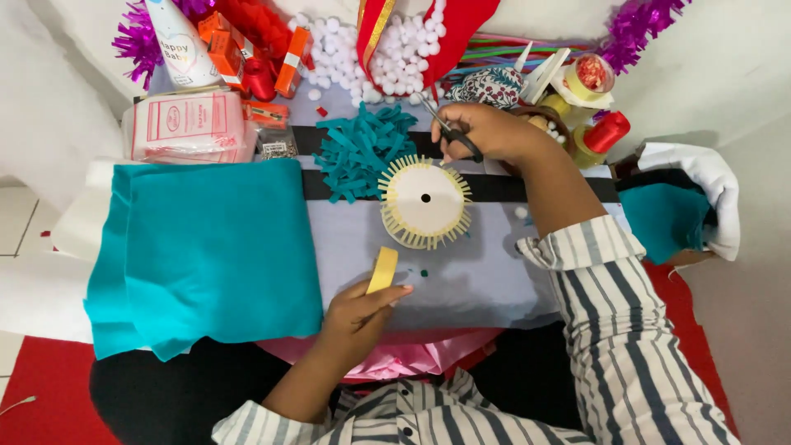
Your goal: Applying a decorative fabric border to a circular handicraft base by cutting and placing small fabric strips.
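Closest in, the left hand [360,306] is pinching a small yellow strip [382,269] between thumb and fingers, holding it up just off the grey counter [486,280]. To its left a big sheet of teal felt [202,247] lies flat and hangs over the near edge.

A bit further out sits the round cream disc [425,203] with a fringe of yellow strips sticking out all around its rim and a small hole in the middle. Nothing is holding it down right now.

Just past it, the right hand [486,132] is clenched around a pair of scissors [449,132], blades pointing away toward a heap of white pom-poms [395,49]. Beside the disc is a pile of cut teal felt strips [362,148].

At the far end: orange boxes [222,45], a red thread spool [607,132], purple tinsel [638,25].

What I'd worry about: the disc is loose, so a sleeve or wrist brushing it could spin it or bend that fringe. The scissors are right above it too, and a careless swing could snag a strip. The yellow strip is held only at one end, so it could easily curl or slip out of that grip.
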